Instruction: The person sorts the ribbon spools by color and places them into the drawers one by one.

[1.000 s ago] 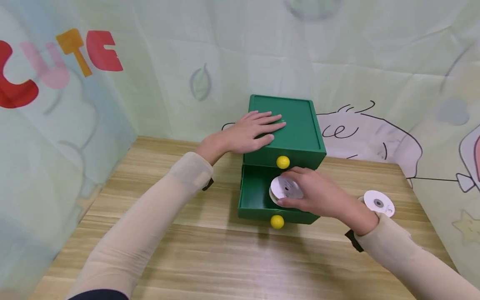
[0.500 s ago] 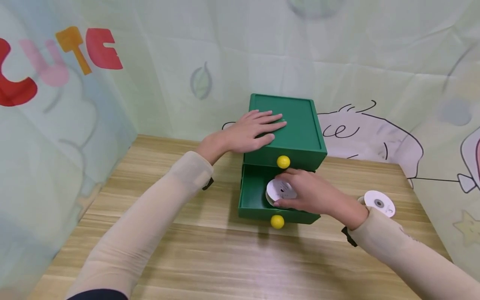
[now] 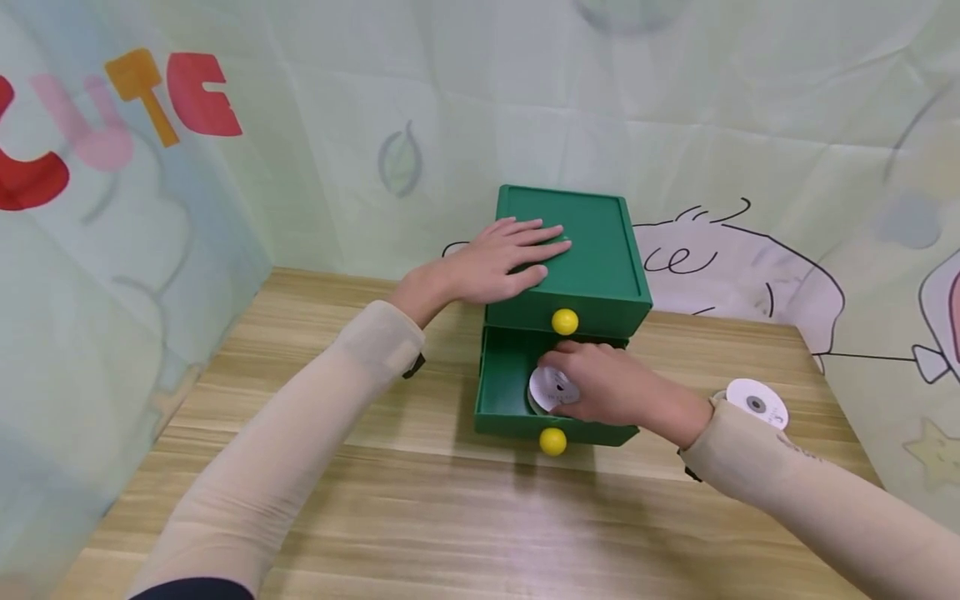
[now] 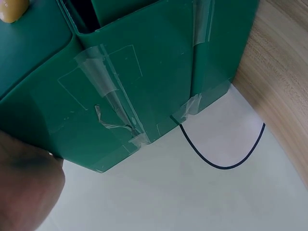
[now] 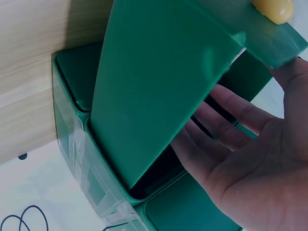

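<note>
At the left edge of the head view, printed letters (image 3: 137, 77) are running out of the frame, the first red one losing its left side. From lower left, a beige sleeve (image 3: 300, 467) is leading to the left hand (image 3: 495, 265), which is lying flat and ungripping, fingers spread, on the green drawer unit (image 3: 592, 242), hiding part of its left rim; the left wrist view is showing only a dark, blurred piece of that hand at lower left. Just right of frame centre, the lower drawer (image 3: 501, 379) is standing pulled out, its back running into shadow. Inside it, near the front, a white spool (image 3: 550, 388) is sitting, its right side disappearing under the right hand (image 3: 611, 385), whose thumb and fingers are gripping it; the fingertips are hard to make out, and the spool is staying out of sight in the right wrist view. Farther right, a second spool (image 3: 753, 392) is resting on the wooden table (image 3: 450, 517), its lower left being covered by the right sleeve (image 3: 780, 483).
</note>
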Demonstrator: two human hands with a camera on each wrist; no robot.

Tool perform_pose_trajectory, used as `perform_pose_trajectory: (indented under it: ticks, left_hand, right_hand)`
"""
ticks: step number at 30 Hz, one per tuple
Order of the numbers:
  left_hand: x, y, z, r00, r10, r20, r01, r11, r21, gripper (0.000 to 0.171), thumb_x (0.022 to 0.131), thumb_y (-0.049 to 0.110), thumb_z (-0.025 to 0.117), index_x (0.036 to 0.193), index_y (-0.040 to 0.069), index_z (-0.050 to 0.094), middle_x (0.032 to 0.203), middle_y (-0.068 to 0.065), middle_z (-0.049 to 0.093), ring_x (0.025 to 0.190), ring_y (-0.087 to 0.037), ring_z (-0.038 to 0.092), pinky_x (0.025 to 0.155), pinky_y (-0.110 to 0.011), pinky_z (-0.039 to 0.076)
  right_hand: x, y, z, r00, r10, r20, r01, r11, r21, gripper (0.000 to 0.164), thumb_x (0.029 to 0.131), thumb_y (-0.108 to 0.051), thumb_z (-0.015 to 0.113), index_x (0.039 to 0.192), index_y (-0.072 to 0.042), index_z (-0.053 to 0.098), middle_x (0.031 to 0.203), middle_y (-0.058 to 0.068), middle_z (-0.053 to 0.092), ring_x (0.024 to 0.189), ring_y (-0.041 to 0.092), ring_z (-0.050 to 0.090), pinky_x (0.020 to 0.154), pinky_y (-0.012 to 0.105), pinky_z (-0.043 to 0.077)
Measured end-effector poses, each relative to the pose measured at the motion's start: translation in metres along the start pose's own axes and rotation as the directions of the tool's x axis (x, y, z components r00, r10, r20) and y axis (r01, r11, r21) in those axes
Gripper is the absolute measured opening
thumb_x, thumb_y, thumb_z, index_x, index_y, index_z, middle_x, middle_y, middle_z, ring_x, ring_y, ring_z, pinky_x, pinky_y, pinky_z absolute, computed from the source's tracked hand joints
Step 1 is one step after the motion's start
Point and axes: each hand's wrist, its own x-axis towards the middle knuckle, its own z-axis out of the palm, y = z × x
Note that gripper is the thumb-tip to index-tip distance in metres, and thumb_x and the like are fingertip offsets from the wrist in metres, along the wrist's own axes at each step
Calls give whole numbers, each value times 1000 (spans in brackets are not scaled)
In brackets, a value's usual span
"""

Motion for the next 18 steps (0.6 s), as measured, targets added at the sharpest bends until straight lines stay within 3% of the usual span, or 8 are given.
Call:
perform_pose_trajectory:
  ticks: [5,11,18]
  left_hand:
    - [1,0,1,1000,9,0,-9,1000,0,57,115,40,35,170,25,28,178,1,18,166,-25,8,133,-46,-4]
    - [2,0,1,1000,7,1,-7,1000,-3,57,116,41,35,170,26,28,178,1,18,166,-24,8,133,-46,-5]
    - [3,1,1,1000,9,2,-9,1000,-2,57,116,41,35,170,26,28,178,1,18,166,-24,8,133,-46,-4]
  right_hand:
    - [2,-3,-2,999,9,33,-8,999,-52,58,86,-26,91,136,-7,69,127,12,70,103,31,72,86,47,62]
    - [2,-6,-4,999,-29,16,32,986,-163,55,85,-29,92,132,-8,71,121,11,72,105,29,70,87,45,61]
    - [1,-8,-4,1000,-25,17,28,988,-155,53,86,-29,92,131,-9,72,120,10,72,103,28,70,86,44,62]
